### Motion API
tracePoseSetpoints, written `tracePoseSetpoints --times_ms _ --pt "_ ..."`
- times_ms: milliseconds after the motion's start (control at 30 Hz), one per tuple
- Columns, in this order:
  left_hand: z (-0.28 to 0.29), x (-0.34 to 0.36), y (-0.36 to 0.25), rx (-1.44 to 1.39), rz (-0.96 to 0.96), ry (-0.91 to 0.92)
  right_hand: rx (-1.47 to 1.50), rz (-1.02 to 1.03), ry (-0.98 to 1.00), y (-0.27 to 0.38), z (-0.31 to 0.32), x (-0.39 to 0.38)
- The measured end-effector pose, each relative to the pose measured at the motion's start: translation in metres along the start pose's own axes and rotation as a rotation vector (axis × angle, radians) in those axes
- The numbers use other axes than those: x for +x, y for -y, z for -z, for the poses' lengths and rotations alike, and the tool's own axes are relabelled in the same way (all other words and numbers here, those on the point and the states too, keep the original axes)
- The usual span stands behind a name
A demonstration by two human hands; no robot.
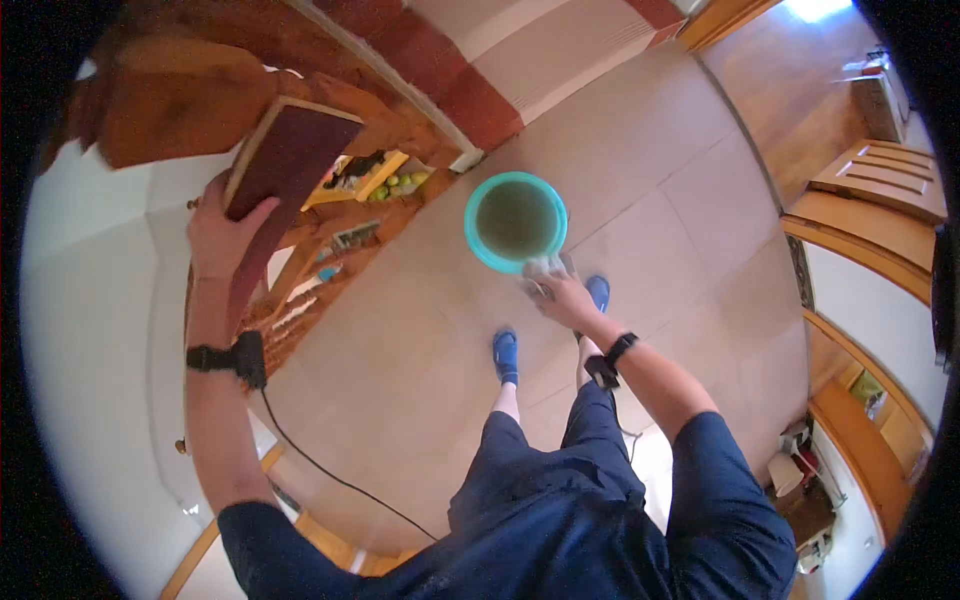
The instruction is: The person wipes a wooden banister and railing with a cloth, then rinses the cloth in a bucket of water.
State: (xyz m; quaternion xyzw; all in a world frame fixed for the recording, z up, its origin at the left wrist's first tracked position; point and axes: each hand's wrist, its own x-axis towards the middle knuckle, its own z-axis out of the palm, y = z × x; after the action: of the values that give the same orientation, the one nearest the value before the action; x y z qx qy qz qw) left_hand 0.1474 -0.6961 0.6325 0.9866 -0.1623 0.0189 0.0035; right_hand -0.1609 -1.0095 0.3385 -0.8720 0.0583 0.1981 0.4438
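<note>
My left hand [222, 232] is closed round the edge of a dark maroon wooden panel [295, 150] with a pale bare-wood edge. Its thumb lies on the flat face. Whether the panel is fixed to the wooden shelving is not plain. My right hand [562, 298] grips a whitish-grey rag [548, 266], blurred by motion, beside the near rim of a turquoise basin [474, 245]. Murky grey-brown water [517, 220] fills much of the basin, which stands on the tiled floor ahead of my feet.
Brown wooden shelving [390, 235] runs along the left, with green fruit [398, 186] in a yellow compartment. My blue slippers [505, 350] are on the beige tiles [440, 340]. A black cable [320, 462] hangs from my left wrist strap. Wooden doors [885, 180] line the right.
</note>
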Motion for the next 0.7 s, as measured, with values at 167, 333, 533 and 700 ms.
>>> tracePoseSetpoints --times_ms 167,333,533,700 --pt "-0.004 -0.004 0.012 0.023 0.042 -0.03 -0.496 0.24 0.213 -0.024 -0.031 0.082" --pt "-0.005 -0.004 0.004 -0.009 0.038 -0.056 -0.303 0.188 0.055 -0.025 -0.044 0.091" --pt "-0.002 -0.004 0.009 0.041 -0.067 -0.108 -0.1 -0.112 0.15 0.012 -0.028 0.087" --pt "-0.003 0.001 0.003 0.04 -0.052 -0.038 -0.003 -0.043 0.038 0.045 -0.008 0.089"
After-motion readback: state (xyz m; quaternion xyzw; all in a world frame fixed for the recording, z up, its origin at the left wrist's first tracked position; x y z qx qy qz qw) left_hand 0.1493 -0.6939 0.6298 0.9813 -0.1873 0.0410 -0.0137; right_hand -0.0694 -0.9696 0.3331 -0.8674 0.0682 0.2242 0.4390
